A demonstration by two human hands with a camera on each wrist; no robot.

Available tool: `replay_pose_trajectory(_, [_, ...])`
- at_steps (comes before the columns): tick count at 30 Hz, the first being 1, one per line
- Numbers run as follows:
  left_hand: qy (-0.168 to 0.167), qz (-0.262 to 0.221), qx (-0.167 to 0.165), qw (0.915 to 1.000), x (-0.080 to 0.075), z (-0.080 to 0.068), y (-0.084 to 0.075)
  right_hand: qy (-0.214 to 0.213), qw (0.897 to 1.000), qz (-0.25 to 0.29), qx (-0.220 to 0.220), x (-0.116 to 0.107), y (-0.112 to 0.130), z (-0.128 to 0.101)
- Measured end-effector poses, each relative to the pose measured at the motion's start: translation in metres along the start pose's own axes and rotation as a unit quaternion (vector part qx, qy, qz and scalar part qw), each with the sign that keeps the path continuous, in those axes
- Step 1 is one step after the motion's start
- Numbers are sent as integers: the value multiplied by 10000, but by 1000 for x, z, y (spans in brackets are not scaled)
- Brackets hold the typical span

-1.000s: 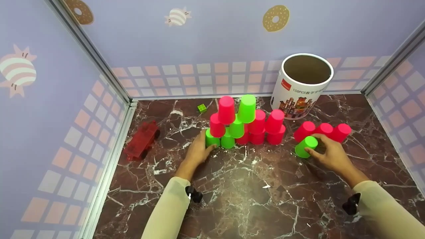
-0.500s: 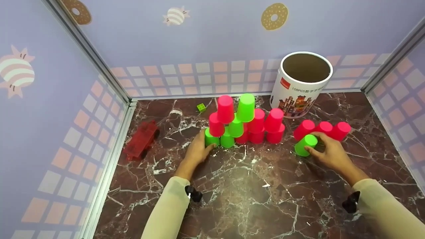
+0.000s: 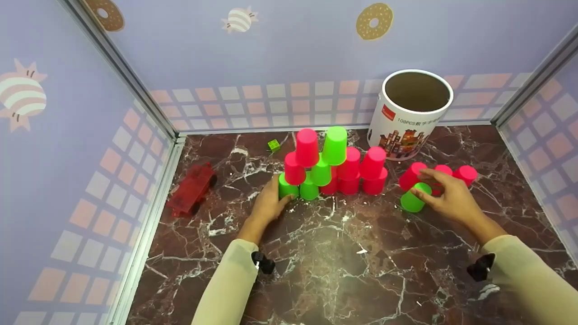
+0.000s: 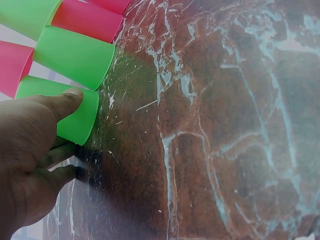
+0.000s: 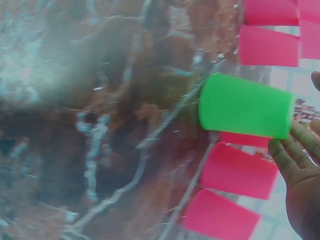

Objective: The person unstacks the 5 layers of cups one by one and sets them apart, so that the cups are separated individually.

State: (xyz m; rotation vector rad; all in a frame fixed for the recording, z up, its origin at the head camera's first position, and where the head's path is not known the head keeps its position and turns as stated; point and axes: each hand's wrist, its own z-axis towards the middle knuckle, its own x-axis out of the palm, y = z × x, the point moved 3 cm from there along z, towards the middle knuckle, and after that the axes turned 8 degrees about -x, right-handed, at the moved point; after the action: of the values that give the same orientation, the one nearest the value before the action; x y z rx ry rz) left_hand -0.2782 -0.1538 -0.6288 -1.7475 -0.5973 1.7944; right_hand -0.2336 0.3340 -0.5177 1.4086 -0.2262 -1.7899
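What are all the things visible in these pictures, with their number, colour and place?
Stacked cups: about eleven, pink and green, upside down in a pyramid at the back middle of the table.
Loose pink cups: three, in a row to the right of the pyramid.
Loose green cup: one, in front of the pink row.
Tub: one, white, open, back right.
Toy vehicle: one, red, left side.
Block: one, small, green, back left of the pyramid.
Table: one, dark red marble pattern.
Left hand: touches the bottom-left green cup.
Right hand: fingers on the loose green cup.
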Motion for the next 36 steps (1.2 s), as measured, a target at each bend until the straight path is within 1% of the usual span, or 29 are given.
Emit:
replay_pose_trajectory(1, [-5, 1, 18, 10000, 0, 0, 0, 10, 10000, -3, -23, -2, 4, 3])
replay_pose_trajectory(2, [-10, -34, 10, 10000, 6, 4, 6, 18, 10000, -19, -43, -3, 8, 7])
replay_pose_trajectory(6, [33, 53, -80, 9999, 10, 7, 11, -40, 9995, -222, -217, -9, 24, 23])
replay_pose_trajectory(8, [102, 120, -158, 9998, 13, 9, 14, -116, 9985, -385, -369, -11, 32, 34])
replay_pose_trajectory(10, [95, 200, -140, 9997, 15, 11, 18, -219, 9973, -411, -571, -12, 40, 44])
replay_pose_trajectory(13, [123, 188, -163, 9996, 16, 12, 18, -286, 9958, -375, -788, -13, 54, 60])
replay_pose_trajectory(16, [106, 109, -191, 9997, 14, 9, 13, -276, 9953, -232, -897, -12, 69, 75])
replay_pose_trajectory(17, [92, 79, -198, 9997, 12, 8, 12, -259, 9953, -223, -910, -10, 73, 80])
replay_pose_trajectory(18, [90, 95, -196, 9997, 6, 4, 5, -252, 9950, -193, -942, -8, 78, 85])
replay_pose_trajectory(19, [100, 72, -207, 9997, 4, 3, 3, -251, 9946, -180, -991, -6, 83, 90])
replay_pose_trajectory(22, [75, 44, -219, 9997, 1, 1, -1, -220, 9936, -131, -1103, 2, 96, 103])
replay_pose_trajectory(24, [79, 46, -217, 9997, 1, 1, -1, -168, 9934, -9, -1132, 9, 105, 111])
replay_pose_trajectory(25, [76, 16, -235, 9997, 6, 5, 5, -130, 9934, 69, -1134, 12, 110, 115])
replay_pose_trajectory(26, [44, 38, -228, 9997, 8, 6, 6, -82, 9935, 137, -1129, 15, 114, 119])
replay_pose_trajectory(30, [10, 90, -140, 9999, 10, 8, 10, 169, 9938, 438, -1009, 27, 130, 133])
replay_pose_trajectory(33, [5, 130, -94, 9999, 12, 9, 12, 307, 9932, 582, -963, 35, 137, 140])
replay_pose_trajectory(36, [4, 171, -108, 9998, 14, 10, 14, 345, 9929, 646, -942, 40, 141, 146])
